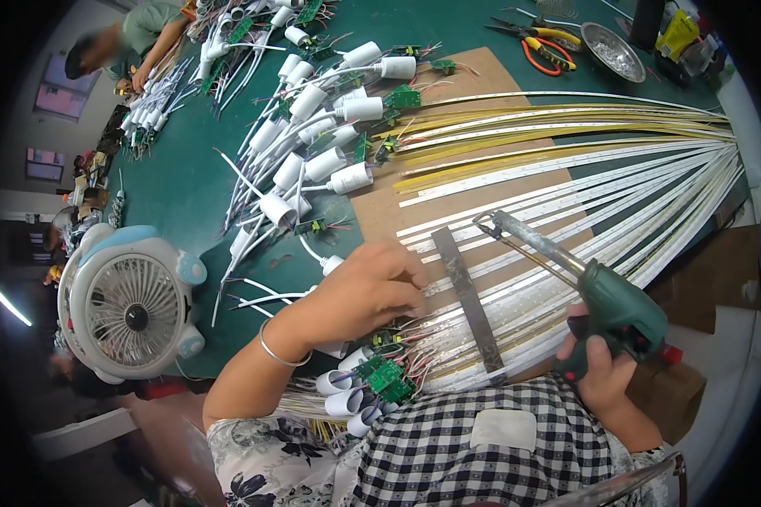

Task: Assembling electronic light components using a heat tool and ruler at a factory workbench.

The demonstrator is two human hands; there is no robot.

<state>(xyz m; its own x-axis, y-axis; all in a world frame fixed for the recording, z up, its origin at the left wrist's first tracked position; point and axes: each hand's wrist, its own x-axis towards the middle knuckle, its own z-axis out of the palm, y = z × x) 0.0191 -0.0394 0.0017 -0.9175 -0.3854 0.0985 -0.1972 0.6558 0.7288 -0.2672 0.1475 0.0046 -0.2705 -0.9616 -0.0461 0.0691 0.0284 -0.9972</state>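
My right hand [602, 372] grips a green pistol-style soldering gun [617, 304] whose metal tip [489, 221] hovers over several long white and yellow light strips [583, 182] fanned across a brown board [380, 211]. My left hand [372, 287] rests fingers-down on the near ends of the strips, beside a dark metal bar [469, 300] lying across them. Below that hand sit small green circuit boards [385, 376] with coloured wires and white cylindrical caps [347, 397].
A pile of white cylindrical housings with wires and green boards [321, 144] covers the green table [186, 169]. A small white-and-blue fan [131, 304] stands at left. Pliers [541, 46] and a metal dish [613, 51] lie far right. Another person [135, 42] works at the far end.
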